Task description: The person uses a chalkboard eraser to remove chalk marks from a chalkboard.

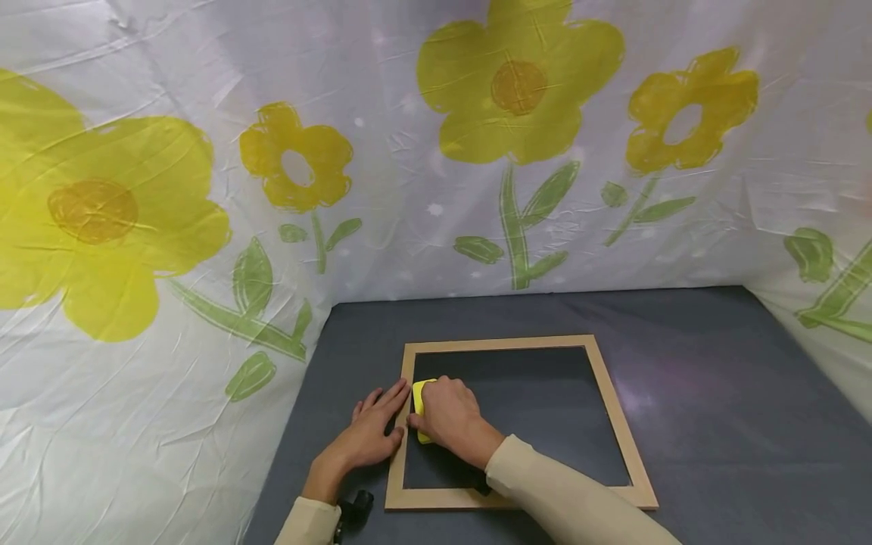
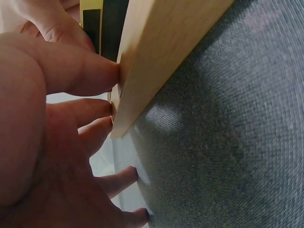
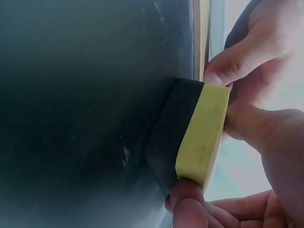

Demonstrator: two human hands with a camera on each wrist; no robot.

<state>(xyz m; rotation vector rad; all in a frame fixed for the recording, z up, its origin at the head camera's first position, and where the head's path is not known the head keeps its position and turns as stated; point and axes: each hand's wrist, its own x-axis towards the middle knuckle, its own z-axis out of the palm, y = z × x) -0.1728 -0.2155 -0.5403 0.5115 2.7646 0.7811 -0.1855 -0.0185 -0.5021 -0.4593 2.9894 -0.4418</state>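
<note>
A blackboard (image 1: pixel 524 409) in a light wooden frame (image 1: pixel 504 345) lies on the dark cloth. My right hand (image 1: pixel 453 416) grips a chalkboard eraser (image 3: pixel 202 133), yellow on its back with a black felt pad, thumb and fingers on opposite sides. The pad is at the board's surface, close by the left side of the frame. Along that same side, my left hand (image 1: pixel 368 431) has its fingers spread. In the left wrist view, its thumb and two fingers touch the wooden edge, while the other fingertips rest on the cloth. Faint pale marks (image 3: pixel 126 156) show on the board beside the eraser.
Grey-black cloth (image 1: pixel 722 424) covers the table all around the board. Behind and at both sides hangs a white curtain (image 1: pixel 402 227) printed with yellow flowers. A small black device (image 1: pixel 357 507) sits at my left wrist.
</note>
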